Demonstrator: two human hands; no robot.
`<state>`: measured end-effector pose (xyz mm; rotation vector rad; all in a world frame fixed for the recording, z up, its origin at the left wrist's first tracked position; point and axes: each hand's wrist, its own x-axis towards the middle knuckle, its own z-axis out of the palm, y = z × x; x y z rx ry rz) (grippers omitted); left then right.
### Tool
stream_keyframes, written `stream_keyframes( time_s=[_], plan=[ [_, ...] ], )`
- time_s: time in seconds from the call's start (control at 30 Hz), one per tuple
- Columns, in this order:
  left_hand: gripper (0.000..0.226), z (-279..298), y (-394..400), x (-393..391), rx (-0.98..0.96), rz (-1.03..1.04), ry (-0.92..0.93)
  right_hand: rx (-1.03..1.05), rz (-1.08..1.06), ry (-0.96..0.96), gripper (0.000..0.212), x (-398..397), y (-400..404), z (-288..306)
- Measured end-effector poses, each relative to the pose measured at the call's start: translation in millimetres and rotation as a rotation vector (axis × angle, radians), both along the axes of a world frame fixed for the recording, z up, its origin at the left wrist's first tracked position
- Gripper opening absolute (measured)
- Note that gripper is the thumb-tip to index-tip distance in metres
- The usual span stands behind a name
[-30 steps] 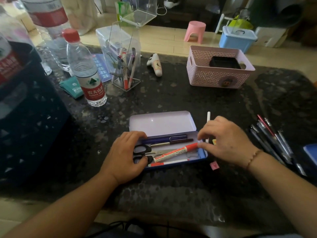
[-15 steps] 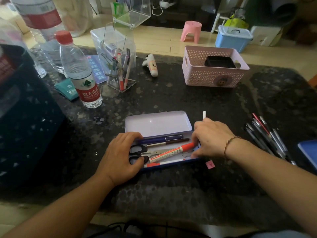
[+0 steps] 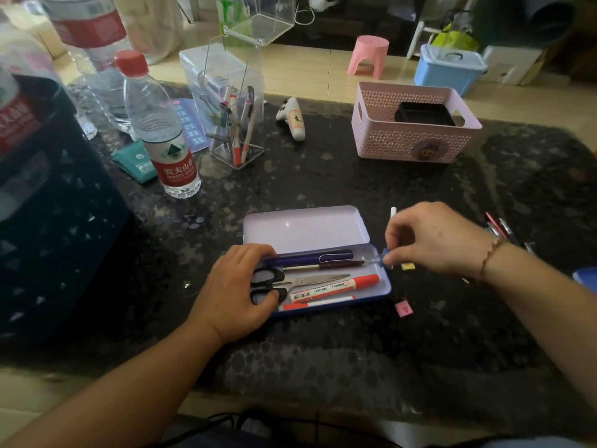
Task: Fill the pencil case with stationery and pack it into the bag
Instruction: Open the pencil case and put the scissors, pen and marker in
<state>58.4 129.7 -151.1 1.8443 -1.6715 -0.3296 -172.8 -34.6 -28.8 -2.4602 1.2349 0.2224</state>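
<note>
An open blue tin pencil case (image 3: 386, 287) lies on the dark table with its pale lid (image 3: 303, 227) folded back. Inside it lie scissors (image 3: 318, 279), a red marker (image 3: 339, 287), a blue pen (image 3: 310, 257), a dark pen (image 3: 336, 265) and a red-and-white pen (image 3: 323, 301). My left hand (image 3: 235, 292) holds the case's left end, thumb on the scissors' black handles. Just above the case's right end, my right hand (image 3: 436, 240) pinches a small blue item (image 3: 386, 256). A dark bag (image 3: 48, 221) with small triangles stands at the left.
Several loose pens (image 3: 504, 227) lie to the right, with a white stick (image 3: 393, 212) and small pink (image 3: 403, 308) and yellow (image 3: 407, 266) bits beside the case. At the back stand a pink basket (image 3: 413, 143), a clear pen holder (image 3: 235, 124) and a water bottle (image 3: 164, 137).
My right hand has lifted off the marker's red end and off the case's right end, and now pinches a small blue item there. My left hand stays on the case.
</note>
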Motion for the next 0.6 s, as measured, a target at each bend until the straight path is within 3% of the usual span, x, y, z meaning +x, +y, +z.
stream_keyframes(
  time_s=[0.1, 0.23, 0.6],
  plan=[
    [0.049, 0, 0, 0, 0.004, -0.011, -0.018, -0.046, 0.005, -0.107, 0.015, 6, -1, -2],
    [0.045, -1, 0, 1, -0.004, -0.038, -0.032, -0.165, 0.064, 0.051, 0.006, 10, 3, -34],
    [0.043, -2, 0, 1, -0.013, -0.039, -0.060, -0.470, 0.151, 0.102, 0.025, 12, 18, -57]
  ],
)
